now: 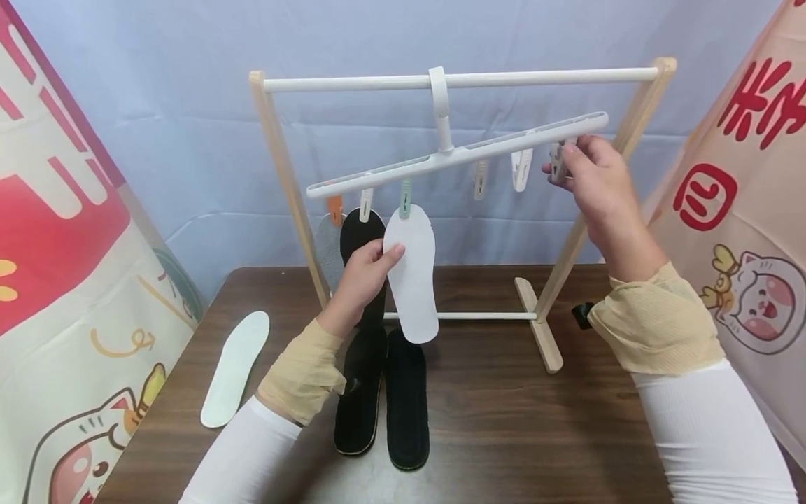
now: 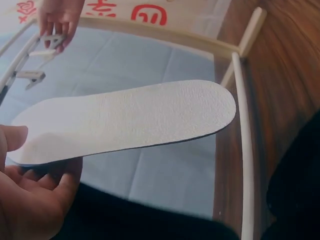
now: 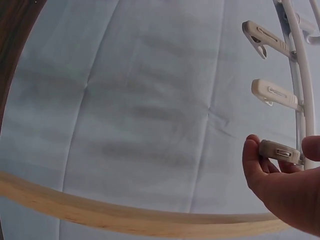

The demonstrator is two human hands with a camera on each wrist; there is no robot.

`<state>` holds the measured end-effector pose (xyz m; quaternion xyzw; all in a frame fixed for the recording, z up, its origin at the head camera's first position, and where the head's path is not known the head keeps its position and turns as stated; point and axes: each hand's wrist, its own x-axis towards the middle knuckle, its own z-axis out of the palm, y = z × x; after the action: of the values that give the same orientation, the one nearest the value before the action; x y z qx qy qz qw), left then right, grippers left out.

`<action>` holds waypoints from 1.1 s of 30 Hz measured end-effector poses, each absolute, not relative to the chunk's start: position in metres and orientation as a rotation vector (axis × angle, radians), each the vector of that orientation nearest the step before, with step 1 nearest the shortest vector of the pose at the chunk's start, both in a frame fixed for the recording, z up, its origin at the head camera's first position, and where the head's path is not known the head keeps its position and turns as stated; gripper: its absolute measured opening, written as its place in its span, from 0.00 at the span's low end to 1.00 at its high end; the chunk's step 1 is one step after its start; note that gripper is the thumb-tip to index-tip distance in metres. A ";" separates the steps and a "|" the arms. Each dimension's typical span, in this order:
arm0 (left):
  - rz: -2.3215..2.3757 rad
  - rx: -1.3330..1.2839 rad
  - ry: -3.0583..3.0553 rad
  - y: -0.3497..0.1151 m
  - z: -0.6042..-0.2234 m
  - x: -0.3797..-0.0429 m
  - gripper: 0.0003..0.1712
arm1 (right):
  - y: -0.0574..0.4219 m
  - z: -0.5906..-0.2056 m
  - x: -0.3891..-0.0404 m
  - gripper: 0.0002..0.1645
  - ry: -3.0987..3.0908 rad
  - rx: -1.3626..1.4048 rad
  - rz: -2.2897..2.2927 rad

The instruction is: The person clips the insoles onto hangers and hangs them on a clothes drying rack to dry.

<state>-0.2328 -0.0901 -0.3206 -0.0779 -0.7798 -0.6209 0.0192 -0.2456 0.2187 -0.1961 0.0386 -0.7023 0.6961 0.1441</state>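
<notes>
A white insole (image 1: 412, 280) hangs from a green clip (image 1: 406, 199) on a white clip hanger (image 1: 504, 145). Near the insole's upper left edge my left hand (image 1: 364, 276) pinches it, thumb on the white face and fingers behind, as the left wrist view shows. The hanger tilts, its right end higher. At that end my right hand (image 1: 598, 178) holds a grey clip (image 3: 280, 152) with curled fingers. Left of the white insole, a black insole (image 1: 362, 234) hangs from a white clip (image 1: 366, 207), and a grey insole (image 1: 329, 241) from an orange clip (image 1: 335, 208).
The hanger hooks over the top rod (image 1: 541, 78) of a wooden rack (image 1: 277, 150). Two more clips, one beige (image 1: 481, 180) and one white (image 1: 521, 170), dangle without insoles. On the table (image 1: 504, 434) lie a pale insole (image 1: 236, 367) and two black insoles (image 1: 407, 406).
</notes>
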 end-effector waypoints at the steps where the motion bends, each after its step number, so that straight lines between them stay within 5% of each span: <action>1: -1.899 -0.244 -2.447 -0.093 -0.321 -0.232 0.22 | 0.219 -0.197 -0.246 0.18 -2.004 0.116 2.018; 10: -1.695 -0.360 -2.689 -0.112 -0.328 -0.226 0.28 | 0.223 -0.203 -0.244 0.09 -1.828 0.222 2.112; 33: -1.222 -0.225 -2.863 -0.204 -0.350 -0.196 0.32 | 0.240 -0.229 -0.225 0.18 -1.852 0.387 2.323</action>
<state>-0.1961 -0.2038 -0.3505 -0.0720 -0.9172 -0.3916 0.0102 -0.2246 0.2400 -0.2290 0.1289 -0.6166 0.7732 0.0727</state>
